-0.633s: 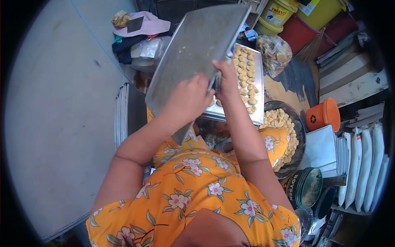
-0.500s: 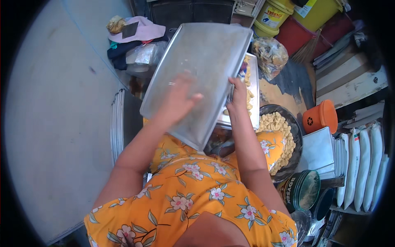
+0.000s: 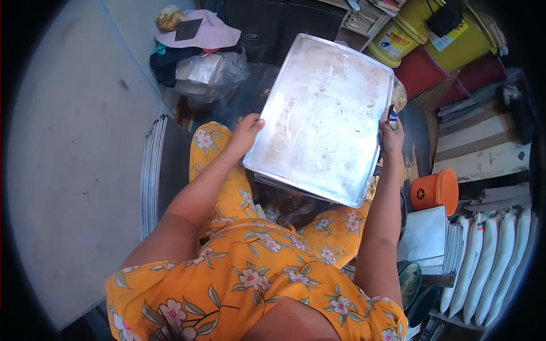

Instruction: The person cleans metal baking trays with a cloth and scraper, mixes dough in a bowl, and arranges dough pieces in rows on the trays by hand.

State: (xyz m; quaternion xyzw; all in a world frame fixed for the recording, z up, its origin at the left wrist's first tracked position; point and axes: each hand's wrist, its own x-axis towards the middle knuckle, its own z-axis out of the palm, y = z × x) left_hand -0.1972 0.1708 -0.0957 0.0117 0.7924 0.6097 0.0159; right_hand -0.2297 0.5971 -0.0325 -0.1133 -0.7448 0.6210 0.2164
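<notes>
A worn metal baking tray (image 3: 324, 122) with dark specks is spread out in front of me, above my lap. My left hand (image 3: 248, 135) is closed on its left edge, thumb over the rim. On the opposite edge my right hand (image 3: 392, 137) is closed too. A small blue-and-white thing (image 3: 393, 116) shows just above the right fingers; its kind is unclear. Dark edges of something flat (image 3: 284, 184) peek out under the tray's near side. Whatever lies beneath the tray is mostly hidden.
Thin metal trays stand upright in a stack (image 3: 152, 176) at left. A plastic-wrapped bundle (image 3: 207, 77) sits beyond. On the right are an orange bucket (image 3: 435, 192), more upright trays (image 3: 422, 233) and several white sacks (image 3: 483, 267). Yellow buckets (image 3: 398, 42) stand at the far right.
My left hand has left the tray's surface and now grips its left edge. The tray has shifted right and turned brighter side up to view, covering the dough pieces seen before.
</notes>
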